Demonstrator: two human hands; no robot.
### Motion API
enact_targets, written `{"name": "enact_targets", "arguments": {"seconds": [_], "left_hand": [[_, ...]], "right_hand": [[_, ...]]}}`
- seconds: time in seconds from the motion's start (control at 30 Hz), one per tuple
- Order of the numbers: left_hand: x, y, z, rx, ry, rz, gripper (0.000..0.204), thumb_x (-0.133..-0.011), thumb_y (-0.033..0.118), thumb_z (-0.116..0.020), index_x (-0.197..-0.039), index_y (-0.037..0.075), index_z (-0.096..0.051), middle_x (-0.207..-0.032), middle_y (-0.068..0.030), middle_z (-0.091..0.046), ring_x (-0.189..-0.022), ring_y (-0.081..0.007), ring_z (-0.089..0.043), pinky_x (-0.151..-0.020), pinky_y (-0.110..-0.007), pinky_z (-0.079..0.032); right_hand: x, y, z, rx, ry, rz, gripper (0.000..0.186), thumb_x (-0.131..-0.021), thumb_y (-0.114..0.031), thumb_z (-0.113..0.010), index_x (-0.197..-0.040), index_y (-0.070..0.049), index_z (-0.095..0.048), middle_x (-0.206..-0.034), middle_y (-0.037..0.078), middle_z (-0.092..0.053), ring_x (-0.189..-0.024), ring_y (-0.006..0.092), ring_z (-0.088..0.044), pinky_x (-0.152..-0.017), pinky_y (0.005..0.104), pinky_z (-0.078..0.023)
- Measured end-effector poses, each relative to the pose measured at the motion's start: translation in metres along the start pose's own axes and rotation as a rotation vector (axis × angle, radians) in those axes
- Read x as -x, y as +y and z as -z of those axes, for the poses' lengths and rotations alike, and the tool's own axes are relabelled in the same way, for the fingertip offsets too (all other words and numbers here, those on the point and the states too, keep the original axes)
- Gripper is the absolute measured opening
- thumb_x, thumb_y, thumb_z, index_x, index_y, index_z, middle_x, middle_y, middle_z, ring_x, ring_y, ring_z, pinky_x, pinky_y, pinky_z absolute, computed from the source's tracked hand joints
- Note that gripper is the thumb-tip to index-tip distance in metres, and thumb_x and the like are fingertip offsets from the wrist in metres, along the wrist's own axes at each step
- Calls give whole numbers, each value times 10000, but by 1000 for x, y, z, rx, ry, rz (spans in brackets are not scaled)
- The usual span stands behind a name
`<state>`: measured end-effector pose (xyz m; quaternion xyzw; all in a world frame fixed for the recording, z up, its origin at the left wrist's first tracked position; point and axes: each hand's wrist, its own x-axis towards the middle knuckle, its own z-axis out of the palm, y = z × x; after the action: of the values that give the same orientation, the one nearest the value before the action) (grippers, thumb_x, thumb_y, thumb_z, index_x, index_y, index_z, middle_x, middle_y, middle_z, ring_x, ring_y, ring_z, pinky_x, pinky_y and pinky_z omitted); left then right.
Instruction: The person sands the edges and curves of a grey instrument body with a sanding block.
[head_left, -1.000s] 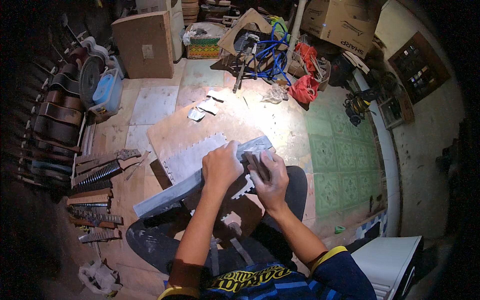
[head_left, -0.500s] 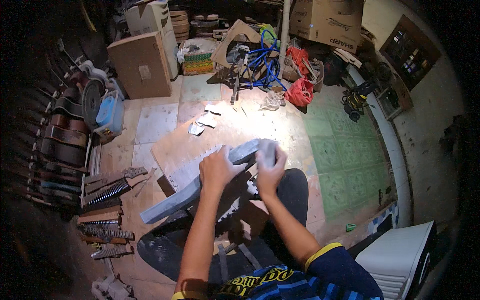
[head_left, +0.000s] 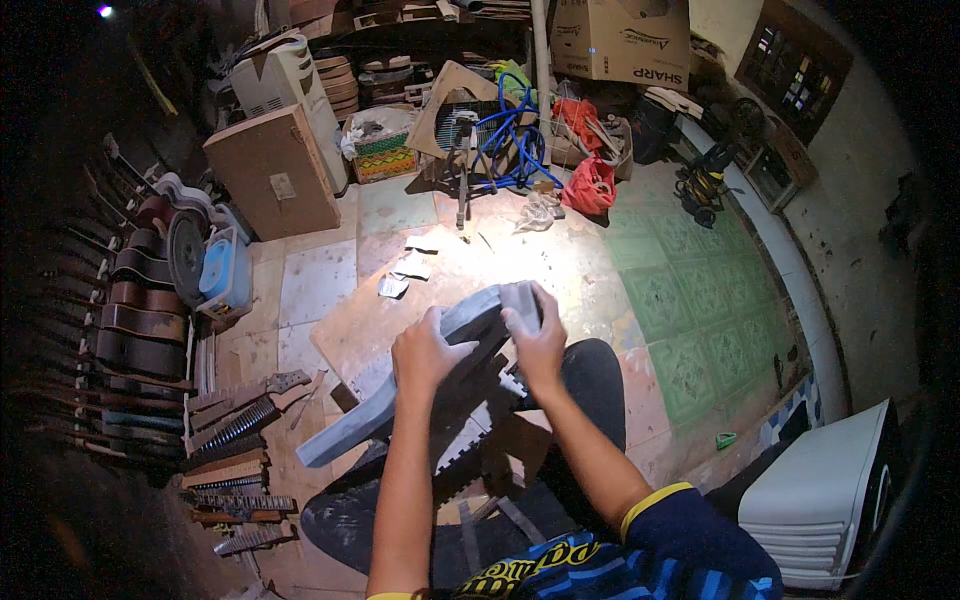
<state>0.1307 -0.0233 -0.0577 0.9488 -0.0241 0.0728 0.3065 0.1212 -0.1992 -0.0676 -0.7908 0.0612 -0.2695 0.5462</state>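
Across my lap lies a curved, dusty blue-grey guitar body rim (head_left: pixel 345 432), its waist bending away toward the upper right. White notched lining strips (head_left: pixel 466 448) show along its inner side. My left hand (head_left: pixel 425 352) grips the rim near its middle, thumb on the inside and fingers over the outer wall. My right hand (head_left: pixel 540 348) is closed round a small grey block (head_left: pixel 518 298), pressed to the rim's far right end. Pale dust coats the fingers of both hands. The underside of the rim is hidden by its own shadow and my legs.
A flat wooden board (head_left: pixel 350 330) lies on the floor beyond the rim, with crumpled paper pieces (head_left: pixel 408 268) on it. Guitar bodies (head_left: pixel 150 320) stand racked at left, near several guitar necks (head_left: pixel 235 415). Blue hose (head_left: pixel 515 140) and red bags (head_left: pixel 590 187) sit behind; a white appliance (head_left: pixel 815 500) stands at right.
The head view has tilted up and turned slightly left. My right hand and the block have shifted a little against the rim's end; my left hand keeps its grip.
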Motion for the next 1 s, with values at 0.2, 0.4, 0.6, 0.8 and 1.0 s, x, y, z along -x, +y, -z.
{"name": "enact_targets", "arguments": {"seconds": [0.2, 0.4, 0.6, 0.8, 1.0], "left_hand": [[3, -15, -11, -14, -29, 86, 650, -624, 429, -883, -1163, 123, -686, -960, -174, -750, -909, -366, -723, -811, -474, -564], [10, -4, -10, -54, -69, 104, 643, -624, 412, -877, -1173, 131, -694, -938, -207, -745, -894, -402, -720, -803, -498, -570], [19, 7, -9, -21, 6, 29, 516, -655, 379, -886, -1003, 68, -668, -846, -208, -731, -827, -415, -716, -742, -519, -564], [23, 17, -9, -1, -3, 1, 194, -813, 140, -674, -995, 74, -662, -852, -199, -729, -803, -420, -713, -727, -529, -560], [22, 7, -15, -31, 19, 20, 156, -844, 134, -635, -982, 64, -655, -881, -200, -727, -810, -412, -713, -716, -527, -555]], "right_hand": [[-8, -54, 17, 352, -419, 406, 471, -809, -185, -751, -1267, -121, -662, -1034, 166, -712, -953, 365, -672, -858, 463, -535], [-9, -64, 27, 512, -421, 636, 464, -800, -205, -748, -1255, -174, -662, -967, 186, -710, -876, 363, -681, -774, 467, -548], [-29, -59, 29, 521, -462, 482, 460, -801, -247, -761, -1243, -180, -650, -873, 168, -683, -807, 374, -664, -745, 481, -531], [-37, -45, 29, 565, -410, 452, 494, -770, -178, -781, -1246, -203, -648, -922, 172, -676, -850, 364, -659, -735, 478, -525], [-12, -65, 26, 583, -497, 651, 511, -751, -147, -775, -1251, -174, -677, -927, 179, -683, -858, 357, -658, -748, 464, -530]]}}
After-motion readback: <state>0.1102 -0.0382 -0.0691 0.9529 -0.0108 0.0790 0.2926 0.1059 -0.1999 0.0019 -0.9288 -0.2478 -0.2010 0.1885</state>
